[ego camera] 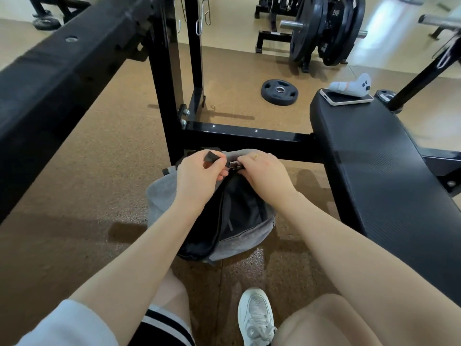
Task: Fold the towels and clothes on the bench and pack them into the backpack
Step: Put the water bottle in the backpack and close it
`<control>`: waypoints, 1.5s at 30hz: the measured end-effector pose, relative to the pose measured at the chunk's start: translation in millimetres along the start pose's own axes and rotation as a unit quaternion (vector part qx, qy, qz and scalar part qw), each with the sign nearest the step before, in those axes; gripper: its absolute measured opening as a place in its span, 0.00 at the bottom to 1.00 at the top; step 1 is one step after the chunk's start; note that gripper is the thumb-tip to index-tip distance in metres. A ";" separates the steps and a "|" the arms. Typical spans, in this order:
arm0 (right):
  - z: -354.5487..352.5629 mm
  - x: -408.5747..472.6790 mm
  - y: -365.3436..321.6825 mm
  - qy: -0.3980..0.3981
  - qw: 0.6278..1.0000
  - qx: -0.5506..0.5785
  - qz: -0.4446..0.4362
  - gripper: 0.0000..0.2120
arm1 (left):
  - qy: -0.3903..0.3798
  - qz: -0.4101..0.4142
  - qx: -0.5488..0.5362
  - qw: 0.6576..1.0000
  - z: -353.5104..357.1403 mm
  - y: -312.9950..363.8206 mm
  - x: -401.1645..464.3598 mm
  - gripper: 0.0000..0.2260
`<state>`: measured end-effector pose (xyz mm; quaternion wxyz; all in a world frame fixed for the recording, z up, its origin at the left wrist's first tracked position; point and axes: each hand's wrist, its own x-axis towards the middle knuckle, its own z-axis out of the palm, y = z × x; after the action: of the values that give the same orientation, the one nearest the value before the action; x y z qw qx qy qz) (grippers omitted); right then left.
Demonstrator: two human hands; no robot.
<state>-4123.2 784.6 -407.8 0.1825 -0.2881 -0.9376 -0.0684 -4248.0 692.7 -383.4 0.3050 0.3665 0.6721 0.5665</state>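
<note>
Backpack (pixel 249 236) contents obscured by darkness. Black tab (pixel 212 156) pinched by left hand (pixel 199 176); zipper pull (pixel 233 166) pinched by right hand (pixel 264 171).

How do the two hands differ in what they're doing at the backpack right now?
The left hand pinches a black pull tab; the right hand pinches the metal zipper slider. The right hand wears a ring; the left hand shows none. Both sit at the top of the grey backpack, whose main compartment gapes open.
</note>
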 end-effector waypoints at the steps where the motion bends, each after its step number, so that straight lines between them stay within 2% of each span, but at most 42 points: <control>1: 1.3 0.2 3.6 -0.008 1.000 -0.006 0.014 0.03 | 0.002 0.002 -0.001 1.000 0.8 0.6 -2.3 0.08; 4: -0.5 -2.0 20.1 -0.020 0.997 -0.047 0.053 0.03 | 0.023 -0.008 -0.017 1.000 -0.4 3.5 -4.3 0.10; 9: -13.1 -6.9 36.0 -0.095 0.972 -0.081 0.199 0.14 | 0.002 -0.034 -0.012 0.999 -1.6 0.5 -5.4 0.08; 11: -14.1 -4.4 29.7 -0.084 0.972 -0.067 0.208 0.14 | -0.005 -0.059 -0.026 0.998 0.5 -4.1 -4.7 0.08; 12: -13.3 -2.1 24.0 -0.065 0.981 -0.060 0.171 0.15 | 0.000 -0.074 -0.040 0.996 0.7 -6.2 -4.4 0.08; 14: -11.4 2.9 11.7 -0.026 0.998 -0.053 0.036 0.18 | 0.017 -0.100 -0.085 0.991 -0.8 -8.7 -3.7 0.08; 16: -5.9 5.3 5.2 -0.005 0.993 -0.079 -0.083 0.14 | 0.030 -0.115 -0.118 0.986 -3.9 -10.8 -4.2 0.08; 18: -0.2 8.5 4.1 -0.010 0.990 -0.102 -0.099 0.08 | 0.042 -0.113 -0.125 0.985 -6.9 -13.5 -4.8 0.07; 19: 2.0 10.8 5.0 -0.012 0.990 -0.108 -0.087 0.06 | 0.046 -0.107 -0.119 0.986 -7.3 -15.1 -4.6 0.07; 23: 7.8 23.3 14.2 -0.020 0.989 -0.144 -0.029 0.12 | 0.054 -0.091 -0.074 0.992 -9.1 -19.2 -2.4 0.08; 27: 3.0 23.8 36.5 -0.047 0.974 -0.196 0.099 0.12 | 0.082 -0.119 -0.095 0.985 -24.4 -25.5 1.0 0.09; 29: 1.5 26.6 40.5 -0.089 0.967 -0.176 0.161 0.11 | 0.084 -0.139 -0.117 0.980 -25.4 -29.0 0.3 0.09; 31: 3.7 28.2 37.7 -0.088 0.967 -0.151 0.185 0.11 | 0.072 -0.170 -0.148 0.972 -20.4 -32.9 -0.9 0.09; 33: 4.8 27.3 25.5 -0.065 0.979 -0.127 0.148 0.14 | 0.066 -0.202 -0.191 0.958 -17.9 -35.9 0.0 0.09; 36: 13.2 24.5 0.9 -0.035 0.998 -0.055 -0.013 0.25 | 0.086 -0.220 -0.247 0.940 -21.5 -41.6 1.2 0.08; 38: 18.5 24.6 -18.2 -0.007 0.990 -0.055 -0.133 0.20 | 0.086 -0.212 -0.256 0.939 -22.4 -43.7 -0.3 0.08; 39: 21.7 27.0 -24.7 0.010 0.984 -0.066 -0.167 0.15 | 0.084 -0.206 -0.260 0.940 -22.2 -44.2 -0.9 0.08; 42: 28.2 36.6 -31.5 0.006 0.979 -0.112 -0.171 0.13 | 0.100 -0.196 -0.251 0.943 -25.6 -47.8 -1.7 0.08; 45: 35.1 42.7 -27.8 -0.001 0.974 -0.147 -0.172 0.11 | 0.101 -0.179 -0.185 0.961 -29.5 -56.8 -1.4 0.08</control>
<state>-4182.2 791.9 -424.5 0.1227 -0.1463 -0.9529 -0.2355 -4280.0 670.6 -434.3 0.3945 0.1177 0.6375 0.6512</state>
